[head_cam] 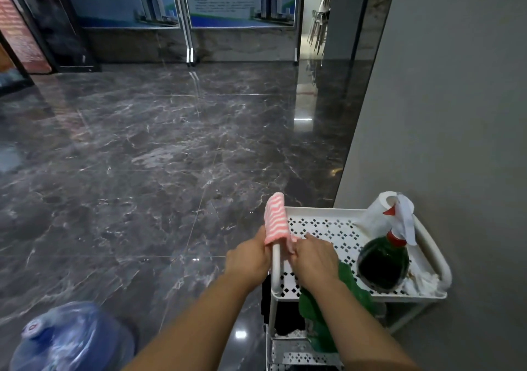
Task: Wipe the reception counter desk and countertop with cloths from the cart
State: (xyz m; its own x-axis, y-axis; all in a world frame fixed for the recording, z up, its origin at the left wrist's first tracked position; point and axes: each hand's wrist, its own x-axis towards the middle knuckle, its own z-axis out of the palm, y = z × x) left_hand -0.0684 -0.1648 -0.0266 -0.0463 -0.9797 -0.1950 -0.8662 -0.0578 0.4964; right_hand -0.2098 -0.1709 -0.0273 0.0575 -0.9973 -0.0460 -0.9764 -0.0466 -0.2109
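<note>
Person is standing at the cart (313, 210), parked near-right against the grey wall (456, 114). Pink cloth (275, 219) is hanging over the cart's left top rail, one flap outside the tray, one inside. Left hand (248, 259) is gripping the outer flap's bottom edge, fingers curled on it. Right hand (313, 258) is pinching the inner flap just across the rail, fingers bent, index sticking out a bit. Both are holding that one cloth, nothing else.

Green cloth (350, 282) is lying under the right forearm, draping over the tray's near edge and down the front. Spray bottle (383, 262) w/ dark green liquid is standing at the tray's right side, white plastic bag (376, 213) just behind it. Blue water jug (71, 339) is sitting on the floor (142, 156), near-left. Counter isn't in view.

Prob. the pickup step, so the wiping itself isn't started.

Risks from here:
- Hands pulling opposite ways: cloth is straddling the rail, so it could bind instead of lifting off. Needs an upward lift.
- Hard tug on a light cart on glossy floor could shift or rock it, and the bottle could tip.
- Right forearm is resting over the green cloth; drawing the arm back could drag it off onto the floor.
- Jug is close near-left, a trip hazard when turning away.
</note>
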